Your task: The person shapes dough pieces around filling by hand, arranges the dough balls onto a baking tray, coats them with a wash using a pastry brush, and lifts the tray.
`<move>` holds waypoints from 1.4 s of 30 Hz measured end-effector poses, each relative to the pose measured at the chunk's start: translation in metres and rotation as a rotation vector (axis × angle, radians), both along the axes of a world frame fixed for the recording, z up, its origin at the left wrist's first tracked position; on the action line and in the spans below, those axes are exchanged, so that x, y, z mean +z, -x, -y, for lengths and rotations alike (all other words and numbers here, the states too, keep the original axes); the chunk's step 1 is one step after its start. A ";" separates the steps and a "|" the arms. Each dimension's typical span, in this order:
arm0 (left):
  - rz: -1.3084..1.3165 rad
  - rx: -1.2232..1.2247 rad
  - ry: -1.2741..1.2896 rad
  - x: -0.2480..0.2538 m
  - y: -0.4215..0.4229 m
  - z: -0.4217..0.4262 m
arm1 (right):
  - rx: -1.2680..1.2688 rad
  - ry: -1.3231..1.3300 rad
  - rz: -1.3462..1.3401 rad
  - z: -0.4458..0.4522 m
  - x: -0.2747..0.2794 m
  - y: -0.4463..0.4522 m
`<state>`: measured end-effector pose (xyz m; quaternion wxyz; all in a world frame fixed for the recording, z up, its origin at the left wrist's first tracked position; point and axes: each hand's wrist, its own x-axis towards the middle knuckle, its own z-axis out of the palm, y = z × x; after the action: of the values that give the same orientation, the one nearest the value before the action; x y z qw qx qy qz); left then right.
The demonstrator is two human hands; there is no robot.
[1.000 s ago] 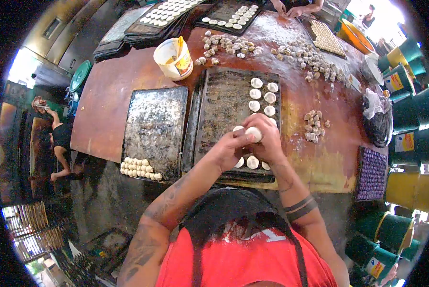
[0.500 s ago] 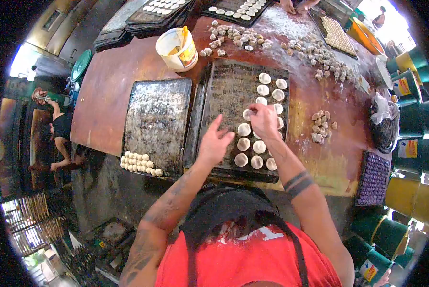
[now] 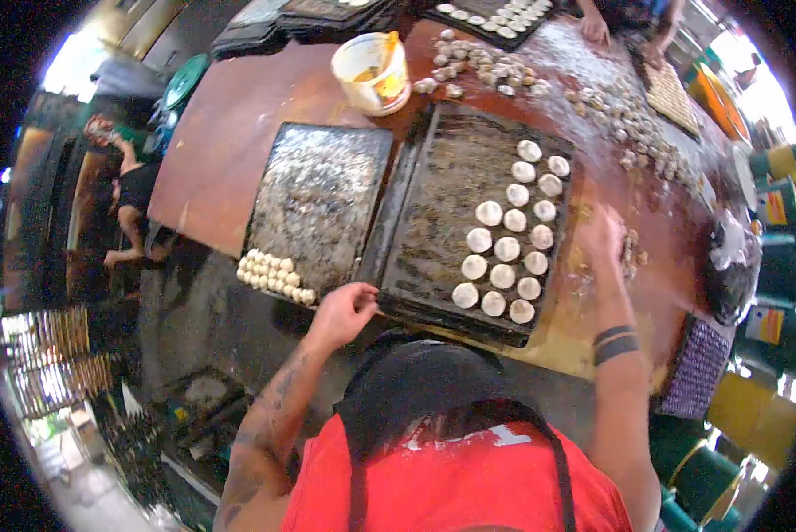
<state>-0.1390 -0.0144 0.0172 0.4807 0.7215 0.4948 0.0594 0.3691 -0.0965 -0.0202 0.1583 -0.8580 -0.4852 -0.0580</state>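
Note:
My left hand (image 3: 345,315) is at the front edge of the trays, just right of a cluster of small white dough balls (image 3: 278,273) on the left baking tray (image 3: 318,191). Its fingers are curled together, and whatever they may hold is hidden. My right hand (image 3: 603,238), smeared by motion, is over the table beside a small pile of brown lumps (image 3: 630,255), partly covering it. Between my hands lies the right baking tray (image 3: 451,195), on a stack, with rows of flattened round dough pieces (image 3: 506,249) along its right side.
A white bucket (image 3: 371,80) with an orange-handled tool stands behind the trays. Many brown lumps (image 3: 624,120) lie on the floured table (image 3: 211,168). A purple-filled tray (image 3: 695,368) sits at right. Another person's hands (image 3: 596,28) are at the far side.
My right hand has left the dough piece on the tray and moved right to the brown lumps. My left hand has moved down and left to the tray's front edge. The view has shifted.

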 end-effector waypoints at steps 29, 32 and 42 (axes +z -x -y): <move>0.765 0.378 0.655 0.038 -0.171 -0.022 | 0.461 -0.287 -0.449 -0.024 0.087 0.205; 0.730 0.296 0.651 0.059 -0.168 -0.020 | 0.414 -0.396 -0.550 -0.015 0.107 0.213; 0.971 0.234 0.710 0.099 -0.190 -0.023 | 0.178 -0.682 -1.538 -0.024 0.101 0.195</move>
<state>0.0514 0.0083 0.1167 0.8527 0.3488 0.2848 0.2651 0.1746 -0.0726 0.0806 0.6986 -0.5224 -0.2642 0.4114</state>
